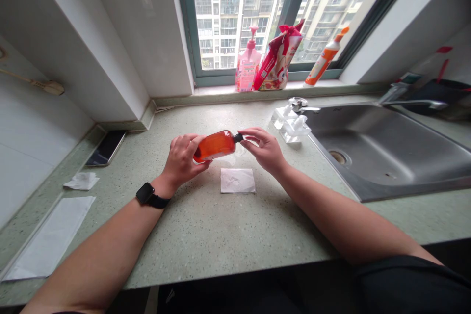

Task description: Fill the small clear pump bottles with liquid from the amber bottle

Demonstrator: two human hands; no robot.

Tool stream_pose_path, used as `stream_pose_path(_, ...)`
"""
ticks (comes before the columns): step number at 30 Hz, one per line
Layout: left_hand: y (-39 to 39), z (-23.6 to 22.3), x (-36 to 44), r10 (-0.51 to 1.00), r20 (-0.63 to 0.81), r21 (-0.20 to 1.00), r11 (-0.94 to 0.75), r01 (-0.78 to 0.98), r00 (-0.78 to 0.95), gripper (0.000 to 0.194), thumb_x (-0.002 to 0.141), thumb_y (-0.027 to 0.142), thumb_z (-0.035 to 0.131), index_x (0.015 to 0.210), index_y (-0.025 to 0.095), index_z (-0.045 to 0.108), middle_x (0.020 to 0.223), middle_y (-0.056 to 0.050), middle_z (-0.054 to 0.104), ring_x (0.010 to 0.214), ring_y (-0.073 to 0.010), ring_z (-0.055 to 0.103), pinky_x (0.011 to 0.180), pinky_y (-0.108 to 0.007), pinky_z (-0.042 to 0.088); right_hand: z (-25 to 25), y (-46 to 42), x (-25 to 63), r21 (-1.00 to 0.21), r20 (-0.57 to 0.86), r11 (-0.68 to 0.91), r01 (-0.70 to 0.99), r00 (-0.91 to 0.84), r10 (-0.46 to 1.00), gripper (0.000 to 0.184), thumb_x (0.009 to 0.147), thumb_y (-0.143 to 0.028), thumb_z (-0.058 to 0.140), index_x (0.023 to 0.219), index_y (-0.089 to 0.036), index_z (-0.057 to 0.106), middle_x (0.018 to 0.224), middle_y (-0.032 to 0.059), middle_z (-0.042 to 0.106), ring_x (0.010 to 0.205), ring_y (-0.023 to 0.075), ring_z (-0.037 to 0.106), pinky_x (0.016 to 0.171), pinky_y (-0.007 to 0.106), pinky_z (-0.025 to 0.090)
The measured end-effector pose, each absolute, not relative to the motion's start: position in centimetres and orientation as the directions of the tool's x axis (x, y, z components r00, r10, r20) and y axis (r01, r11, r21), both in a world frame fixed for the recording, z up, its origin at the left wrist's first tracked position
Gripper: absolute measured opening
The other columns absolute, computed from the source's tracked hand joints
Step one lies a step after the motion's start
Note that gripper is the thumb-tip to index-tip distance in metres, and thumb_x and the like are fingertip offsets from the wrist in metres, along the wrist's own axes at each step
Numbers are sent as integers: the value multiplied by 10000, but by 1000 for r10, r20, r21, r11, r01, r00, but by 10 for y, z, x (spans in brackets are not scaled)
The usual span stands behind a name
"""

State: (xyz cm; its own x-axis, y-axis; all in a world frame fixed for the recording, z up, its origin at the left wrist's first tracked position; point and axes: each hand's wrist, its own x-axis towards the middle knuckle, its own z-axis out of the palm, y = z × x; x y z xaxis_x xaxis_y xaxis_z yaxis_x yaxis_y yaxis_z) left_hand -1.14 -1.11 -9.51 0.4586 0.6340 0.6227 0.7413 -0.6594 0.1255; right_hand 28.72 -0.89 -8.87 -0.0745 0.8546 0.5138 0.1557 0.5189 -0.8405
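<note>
My left hand [182,157] grips an amber plastic bottle [217,145], which lies tilted on its side above the speckled green countertop [191,225]. Its small black cap [238,138] points right, and the fingertips of my right hand [263,149] pinch it. Both hands hover just above a folded white paper tissue [237,180]. A black smartwatch [145,194] sits on my left wrist.
A stainless steel sink [382,142] with a faucet [412,104] lies right, beside transparent plastic holders [290,125]. A smartphone [106,148] and white papers [49,238] lie left. A pink pump bottle [248,61], red-and-white bag [277,59] and orange-capped bottle [324,59] stand on the windowsill.
</note>
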Motion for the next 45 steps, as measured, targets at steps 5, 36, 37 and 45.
stream_pose_path(5, -12, -94, -11, 633, 617, 125, -664, 737, 466, 621, 936, 431, 769, 1482, 237, 547, 1371, -153, 684, 1222, -363, 650, 1109, -556, 471, -83, -14, 289, -698, 650, 647, 305, -107, 752, 210, 973, -300, 782, 1171, -332, 843, 1153, 53, 802, 1111, 252, 755, 1034, 510, 635)
stream_pose_path(36, -15, -90, -9, 642, 599, 164, -683, 712, 478, 621, 929, 391, 751, 1495, 203, 577, 1377, -154, 689, 1214, -348, 650, 1109, -528, 471, -83, -3, 310, -626, 548, 579, 522, -234, 803, 694, 1093, -756, 353, 871, -266, 792, 1113, 98, 726, 1123, 290, 720, 1075, 570, 581)
stream_pose_path(37, -15, -90, -9, 646, 597, 167, -680, 714, 476, 621, 929, 391, 750, 1496, 203, 577, 1377, -153, 690, 1215, -347, 650, 1108, -527, 471, -84, -3, 310, -635, 545, 576, 515, -230, 806, 648, 1080, -762, 400, 954, -274, 807, 1143, 101, 724, 1147, 295, 715, 1057, 563, 596)
stream_pose_path(45, -15, -90, -9, 652, 592, 170, -676, 717, 474, 631, 926, 403, 754, 1499, 204, 581, 1376, -154, 690, 1221, -352, 648, 1109, -528, 469, -87, -4, 309, -639, 520, 581, 505, -273, 809, 613, 1114, -685, 382, 979, -276, 818, 1214, 99, 754, 1188, 306, 731, 1114, 603, 576)
